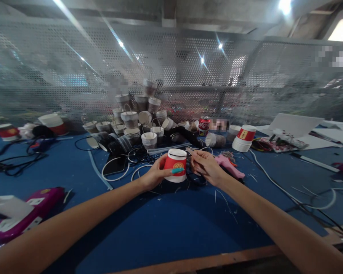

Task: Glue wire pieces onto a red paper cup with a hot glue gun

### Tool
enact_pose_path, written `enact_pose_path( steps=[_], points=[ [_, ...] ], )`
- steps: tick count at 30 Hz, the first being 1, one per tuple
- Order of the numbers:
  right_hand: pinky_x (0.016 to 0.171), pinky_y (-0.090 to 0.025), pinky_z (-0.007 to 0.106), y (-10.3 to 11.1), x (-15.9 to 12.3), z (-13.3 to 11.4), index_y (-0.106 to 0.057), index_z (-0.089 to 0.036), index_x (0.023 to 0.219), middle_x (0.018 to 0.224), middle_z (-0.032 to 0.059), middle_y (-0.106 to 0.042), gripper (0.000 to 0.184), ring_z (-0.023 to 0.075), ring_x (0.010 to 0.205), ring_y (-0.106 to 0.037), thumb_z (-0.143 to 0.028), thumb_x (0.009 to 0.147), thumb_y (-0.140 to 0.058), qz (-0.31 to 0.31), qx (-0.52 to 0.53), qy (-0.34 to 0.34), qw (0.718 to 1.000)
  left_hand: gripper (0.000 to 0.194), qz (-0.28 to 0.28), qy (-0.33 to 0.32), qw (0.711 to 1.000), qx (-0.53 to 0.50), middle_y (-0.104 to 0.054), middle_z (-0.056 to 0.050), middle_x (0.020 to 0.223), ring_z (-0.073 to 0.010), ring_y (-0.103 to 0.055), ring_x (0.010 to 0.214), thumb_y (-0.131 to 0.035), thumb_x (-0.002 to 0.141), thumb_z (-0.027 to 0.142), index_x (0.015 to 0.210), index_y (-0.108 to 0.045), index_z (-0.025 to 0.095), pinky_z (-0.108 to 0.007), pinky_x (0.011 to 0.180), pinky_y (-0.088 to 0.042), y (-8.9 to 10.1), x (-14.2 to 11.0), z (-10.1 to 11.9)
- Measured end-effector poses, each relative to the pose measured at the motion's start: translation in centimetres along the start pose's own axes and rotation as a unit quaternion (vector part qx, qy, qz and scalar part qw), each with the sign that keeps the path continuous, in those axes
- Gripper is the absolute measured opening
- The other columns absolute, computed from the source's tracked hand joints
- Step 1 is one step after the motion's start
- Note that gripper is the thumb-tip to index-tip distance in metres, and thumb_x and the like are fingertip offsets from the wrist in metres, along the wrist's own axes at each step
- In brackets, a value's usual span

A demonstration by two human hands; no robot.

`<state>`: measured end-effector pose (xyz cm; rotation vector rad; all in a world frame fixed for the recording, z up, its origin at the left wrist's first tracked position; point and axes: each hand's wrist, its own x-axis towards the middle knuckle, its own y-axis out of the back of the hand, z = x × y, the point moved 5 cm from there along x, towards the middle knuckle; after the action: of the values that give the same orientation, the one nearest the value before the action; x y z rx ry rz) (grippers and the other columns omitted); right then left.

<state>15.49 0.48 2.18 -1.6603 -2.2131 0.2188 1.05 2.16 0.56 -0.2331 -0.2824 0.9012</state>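
Note:
My left hand is wrapped round a red and white paper cup with a gold round emblem, held above the blue table. The thumb, with its turquoise nail, lies across the cup's front. A thin black cord crosses the cup near its upper end. At the cup's right side, my right hand has its fingers pinched on that cord. How far the cord goes round the back is hidden. Right behind my right hand lies a pink glue gun.
Several grey-wrapped cups with wire handles are piled at the back. A red soda can and stacked red-white cups stand to the right. White hoops, a dark phone and a purple power strip lie left; a cable runs right.

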Motion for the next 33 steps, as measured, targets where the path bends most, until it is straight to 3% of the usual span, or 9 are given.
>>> enact_pose_path(
  steps=[6,21,33],
  points=[
    [0.033,-0.028,0.016,-0.03,-0.09,-0.18,-0.05,-0.017,0.053,0.03,-0.0116,-0.035,0.035,0.0009,0.026,-0.02,-0.041,0.071,-0.066,0.008,-0.014,0.009,1.0,0.053,-0.017,-0.002,1.0,-0.006,-0.066,-0.006,0.096,-0.0173,-0.061,0.081,-0.077,0.054,0.019,0.104,-0.058,0.017,-0.03,0.078,-0.045,-0.09,-0.04,0.01],
    [0.033,-0.023,0.018,0.29,0.0,-0.19,-0.048,-0.018,0.055,0.035,-0.0098,-0.04,0.035,0.0016,0.028,-0.024,-0.044,0.073,-0.064,0.025,-0.077,0.032,0.996,0.058,-0.031,0.006,0.999,-0.01,-0.065,-0.006,0.095,-0.0184,-0.06,0.083,-0.077,0.051,0.017,0.106,-0.057,0.018,-0.032,0.08,-0.044,-0.19,-0.13,0.0],
    [0.032,-0.019,0.017,0.26,-0.13,-0.43,-0.046,-0.017,0.056,0.037,-0.0088,-0.04,0.038,0.0016,0.03,-0.027,-0.048,0.07,-0.065,0.047,-0.106,0.039,0.992,0.058,-0.074,-0.005,0.997,-0.009,-0.064,-0.006,0.101,-0.0208,-0.059,0.092,-0.076,0.055,0.014,0.109,-0.056,0.02,-0.031,0.081,-0.044,-0.39,-0.24,-0.06]
  ],
)
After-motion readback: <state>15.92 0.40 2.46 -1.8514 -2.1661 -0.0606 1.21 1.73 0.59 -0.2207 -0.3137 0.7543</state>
